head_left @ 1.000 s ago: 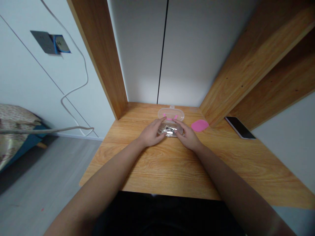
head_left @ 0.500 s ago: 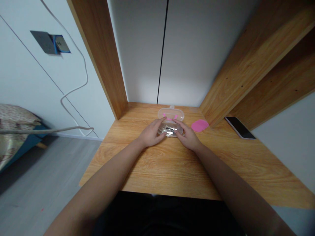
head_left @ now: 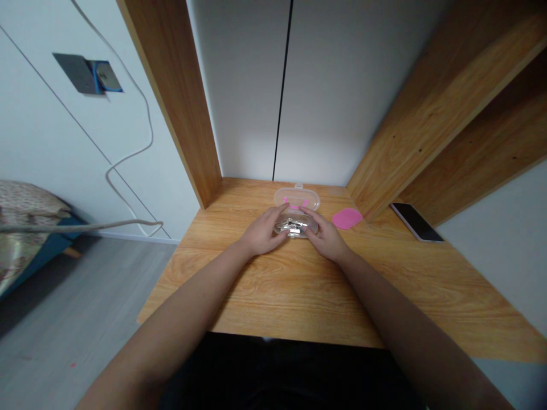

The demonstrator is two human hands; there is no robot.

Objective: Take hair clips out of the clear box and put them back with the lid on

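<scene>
A clear plastic case (head_left: 314,229) lies on the wooden desk with its oval lid (head_left: 297,195) folded back toward the wall. Several silvery metal pieces (head_left: 294,224), too small to name surely, rest in the case. My left hand (head_left: 264,232) curves around the left end of the case, thumb at the near side and fingers at the far side. Around the right end, my right hand (head_left: 328,236) grips in the same way. Pink parts (head_left: 294,204) show at the lid, near my fingertips.
To the right of the case lies a flat pink piece (head_left: 347,218). Farther right a phone (head_left: 416,222) rests against the wooden panel. Upright boards (head_left: 179,114) and a pale wall panel (head_left: 248,114) bound the desk (head_left: 294,296). A cable (head_left: 128,154) hangs at left.
</scene>
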